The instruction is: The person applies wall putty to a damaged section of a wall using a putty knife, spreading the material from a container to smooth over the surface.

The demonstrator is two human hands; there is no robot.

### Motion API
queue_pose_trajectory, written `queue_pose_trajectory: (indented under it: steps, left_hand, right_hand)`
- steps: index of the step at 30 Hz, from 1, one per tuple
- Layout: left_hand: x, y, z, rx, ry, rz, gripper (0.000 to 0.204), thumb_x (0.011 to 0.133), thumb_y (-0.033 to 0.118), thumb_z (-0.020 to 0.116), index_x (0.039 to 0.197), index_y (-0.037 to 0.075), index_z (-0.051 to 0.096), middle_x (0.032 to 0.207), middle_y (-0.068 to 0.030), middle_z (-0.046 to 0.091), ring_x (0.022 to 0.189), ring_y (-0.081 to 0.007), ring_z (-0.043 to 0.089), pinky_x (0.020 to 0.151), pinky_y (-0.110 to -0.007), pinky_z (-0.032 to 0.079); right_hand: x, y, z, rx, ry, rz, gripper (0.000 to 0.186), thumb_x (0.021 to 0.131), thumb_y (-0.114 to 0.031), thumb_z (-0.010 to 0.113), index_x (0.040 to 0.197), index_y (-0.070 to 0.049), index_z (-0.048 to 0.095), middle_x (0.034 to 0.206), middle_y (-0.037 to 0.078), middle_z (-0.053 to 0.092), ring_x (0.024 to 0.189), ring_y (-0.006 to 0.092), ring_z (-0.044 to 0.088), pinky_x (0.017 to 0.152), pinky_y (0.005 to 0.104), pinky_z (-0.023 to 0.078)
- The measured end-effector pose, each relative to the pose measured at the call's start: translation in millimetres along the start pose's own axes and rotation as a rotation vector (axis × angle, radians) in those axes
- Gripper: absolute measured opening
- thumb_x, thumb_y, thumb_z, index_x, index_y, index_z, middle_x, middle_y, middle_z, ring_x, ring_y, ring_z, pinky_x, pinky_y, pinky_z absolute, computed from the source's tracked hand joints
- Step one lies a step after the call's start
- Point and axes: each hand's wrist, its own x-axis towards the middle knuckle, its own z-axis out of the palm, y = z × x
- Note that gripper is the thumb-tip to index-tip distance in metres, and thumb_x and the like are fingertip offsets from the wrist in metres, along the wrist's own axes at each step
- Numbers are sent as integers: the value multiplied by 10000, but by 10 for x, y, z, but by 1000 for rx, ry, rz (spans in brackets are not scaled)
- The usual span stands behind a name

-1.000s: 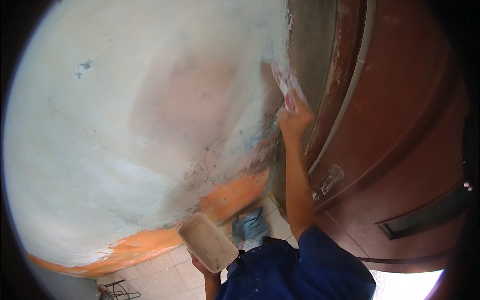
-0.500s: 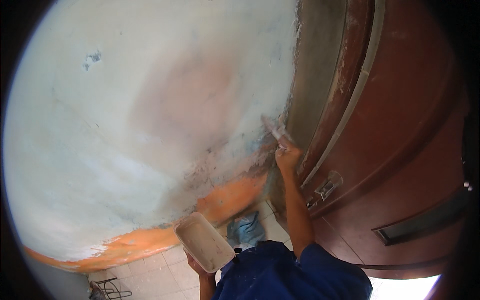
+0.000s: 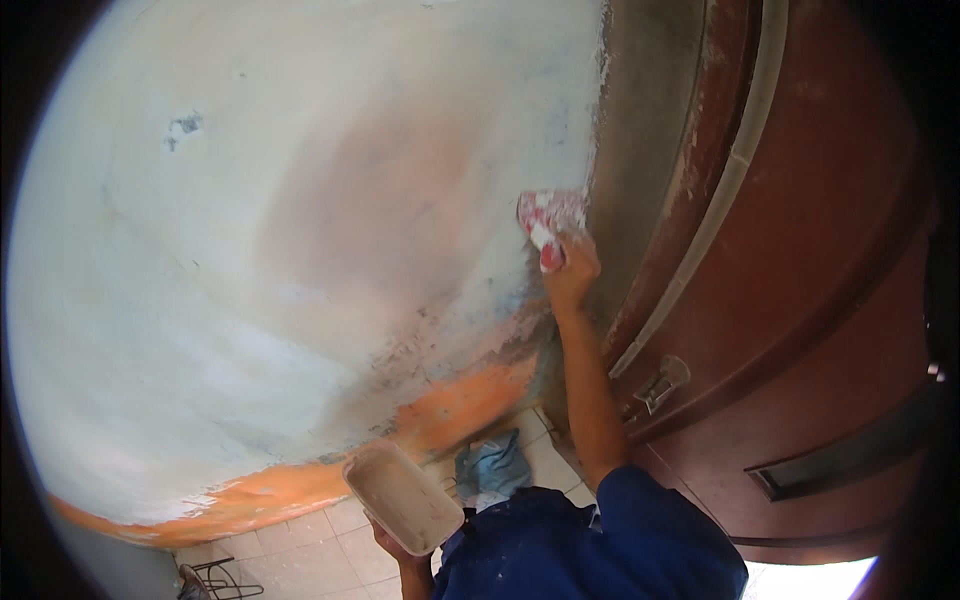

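Note:
My right hand (image 3: 574, 268) is closed round the handle of a putty knife (image 3: 552, 212), a broad red blade smeared with white. The blade lies against the pale, patchy wall (image 3: 330, 200), close to the wall's right-hand edge. Low in front of me, my left hand (image 3: 400, 550) holds a light rectangular tub (image 3: 405, 498) from beneath and the side. The tub is tilted, and a thin whitish residue coats its inside. Most of the left fingers are hidden under it.
Along the wall's foot runs an orange band (image 3: 465, 400). A dark red door (image 3: 800, 250) with a metal handle (image 3: 662, 385) stands at the right, beyond a grey jamb (image 3: 640, 140). A blue bag or cloth (image 3: 493, 463) lies on the tiled floor (image 3: 310, 560); a metal-legged stand (image 3: 222, 580) is lower left.
My right hand has moved up along the wall's edge, and the putty knife has turned from edge-on to show its broad face. The tub has shifted slightly left and down.

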Motion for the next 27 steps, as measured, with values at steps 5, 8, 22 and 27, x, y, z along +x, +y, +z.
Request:
queue_pose_trajectory:
  steps: [5, 8, 22, 27]
  left_hand:
    - [75, 191, 275, -264, 144, -166, 700, 631, 311, 782, 1162, 29, 424, 1056, -86, 540, 895, -186, 579, 738, -307, 511]
    - [143, 62, 139, -203, 77, -58, 575, 722, 277, 705, 1157, 29, 424, 1053, -87, 543, 875, -185, 589, 710, -303, 528]
    - [-110, 103, 56, -65, 102, -151, 529, 920, 479, 326, 1281, 100, 399, 1252, -83, 468, 1109, -284, 483, 913, -454, 425]
    - [-19, -53, -120, -48, -15, -58, 519, 921, 468, 338, 1275, 94, 407, 1248, -89, 474, 1111, -282, 484, 918, -453, 421]
  right_hand:
    - [-493, -30, -371, 9, -24, 82, 292, 655, -3, 574, 929, -48, 663, 854, 154, 628, 794, 330, 600, 737, 370, 478]
    - [-120, -253, -430, -48, 43, 106, 339, 623, 50, 530, 925, -34, 659, 850, 170, 625, 774, 324, 603, 719, 362, 479]
    - [-904, 6, -150, 22, -416, 197, 375, 693, -44, 611, 1068, -30, 626, 786, 214, 615, 759, 322, 617, 696, 375, 486]
    - [-1208, -6, -530, 106, -371, 314, 400, 638, 16, 589, 1033, -23, 636, 849, 205, 625, 816, 310, 622, 710, 354, 482]
